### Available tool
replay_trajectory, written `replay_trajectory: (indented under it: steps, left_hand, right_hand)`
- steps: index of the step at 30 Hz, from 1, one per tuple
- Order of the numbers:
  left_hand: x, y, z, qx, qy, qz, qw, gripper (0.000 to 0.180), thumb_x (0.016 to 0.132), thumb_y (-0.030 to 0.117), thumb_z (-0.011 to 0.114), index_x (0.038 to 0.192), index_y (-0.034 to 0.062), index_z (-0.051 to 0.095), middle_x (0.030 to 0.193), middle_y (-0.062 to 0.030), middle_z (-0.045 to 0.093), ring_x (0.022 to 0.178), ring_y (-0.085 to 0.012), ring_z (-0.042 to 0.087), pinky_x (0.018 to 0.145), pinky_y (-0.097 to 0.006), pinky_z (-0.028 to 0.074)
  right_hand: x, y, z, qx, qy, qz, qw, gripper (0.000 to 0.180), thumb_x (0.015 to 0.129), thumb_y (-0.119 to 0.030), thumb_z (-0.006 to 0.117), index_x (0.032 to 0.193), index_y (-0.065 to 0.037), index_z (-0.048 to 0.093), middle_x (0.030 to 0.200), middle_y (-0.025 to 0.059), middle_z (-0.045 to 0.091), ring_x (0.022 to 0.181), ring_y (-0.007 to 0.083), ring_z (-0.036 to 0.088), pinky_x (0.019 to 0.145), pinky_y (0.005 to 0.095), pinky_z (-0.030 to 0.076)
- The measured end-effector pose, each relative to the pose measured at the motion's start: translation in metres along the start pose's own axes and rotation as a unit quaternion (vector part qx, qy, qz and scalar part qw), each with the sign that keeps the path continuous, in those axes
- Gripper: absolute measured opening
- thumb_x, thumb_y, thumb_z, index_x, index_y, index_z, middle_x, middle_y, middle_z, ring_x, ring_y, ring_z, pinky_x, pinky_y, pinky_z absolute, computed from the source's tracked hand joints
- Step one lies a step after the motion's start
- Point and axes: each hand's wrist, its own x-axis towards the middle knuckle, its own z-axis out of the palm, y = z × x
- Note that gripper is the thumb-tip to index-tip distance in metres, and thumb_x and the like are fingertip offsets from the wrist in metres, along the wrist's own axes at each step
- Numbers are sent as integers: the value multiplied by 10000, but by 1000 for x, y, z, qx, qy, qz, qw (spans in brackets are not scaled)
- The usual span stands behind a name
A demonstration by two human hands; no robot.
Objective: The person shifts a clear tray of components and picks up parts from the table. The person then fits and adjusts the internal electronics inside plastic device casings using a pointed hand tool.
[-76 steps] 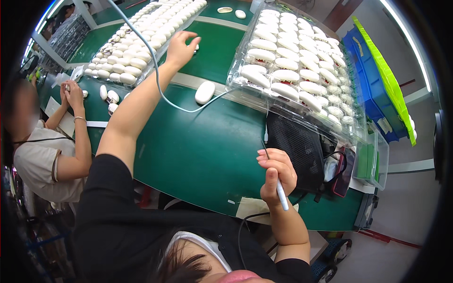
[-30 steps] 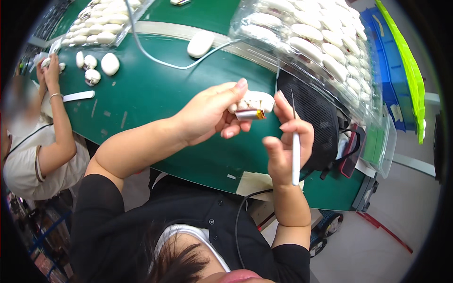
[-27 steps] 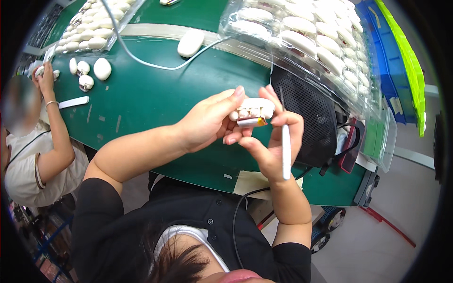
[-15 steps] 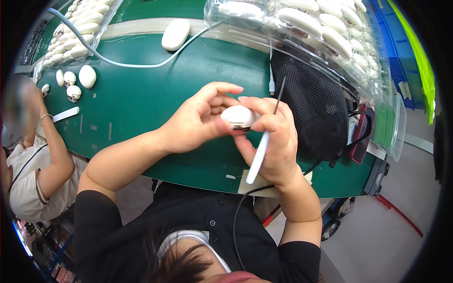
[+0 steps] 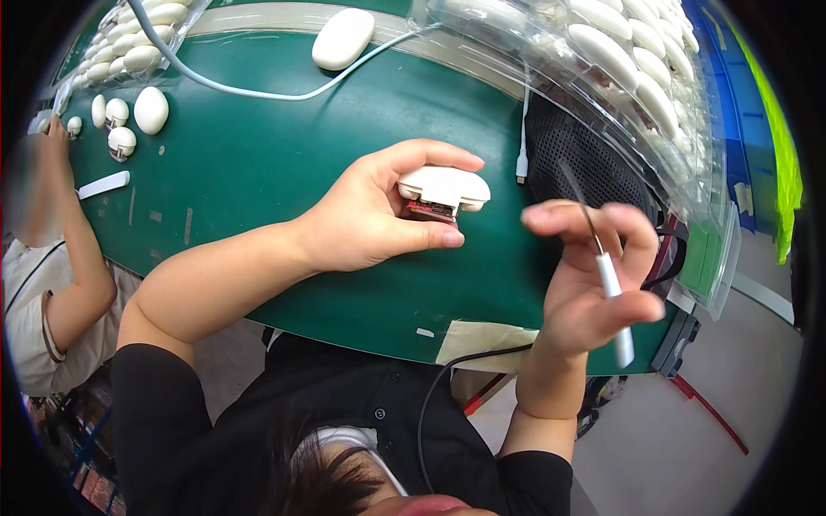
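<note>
My left hand (image 5: 361, 211) grips a white, rounded plastic device (image 5: 444, 186) between thumb and fingers above the green table. An opening on the device's near side exposes a red and dark inner part. To its right, apart from it, my right hand (image 5: 576, 292) is raised with its fingers partly spread and blurred. A slim tool (image 5: 612, 284) with a white handle and thin metal shaft rests among those fingers, its shaft pointing away from me. The tip is too blurred to make out.
Clear plastic trays (image 5: 594, 52) of white devices stand at the back right, beside a black mesh bag (image 5: 585, 150). A white oval piece (image 5: 343, 39) lies by a pale cable (image 5: 284, 95). Several white parts (image 5: 151, 110) sit at left, near a co-worker's arm (image 5: 82, 258).
My right hand has moved right, away from the device, carrying the tool. My left hand keeps the device, now turned so its opening shows more. The view has shifted slightly.
</note>
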Motion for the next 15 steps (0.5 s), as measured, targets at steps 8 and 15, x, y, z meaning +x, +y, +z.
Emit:
replay_trajectory:
  steps: [8,15]
  left_hand:
    - [1,-4,-3,23,32,2,999,494,758,-46,674,1212,35,498,1065,-52,597,985,-109,560,860,-257,461]
    - [0,-5,-3,28,39,12,999,479,754,-50,675,1194,35,505,1067,-45,587,994,-108,555,858,-257,461]
  right_hand:
    - [-2,36,3,249,-93,116,957,541,990,-399,236,623,-47,421,557,59,405,521,188,446,507,283,378]
    - [-4,37,8,226,-75,124,963,552,1002,-352,196,568,-65,380,526,40,373,493,178,418,496,283,362]
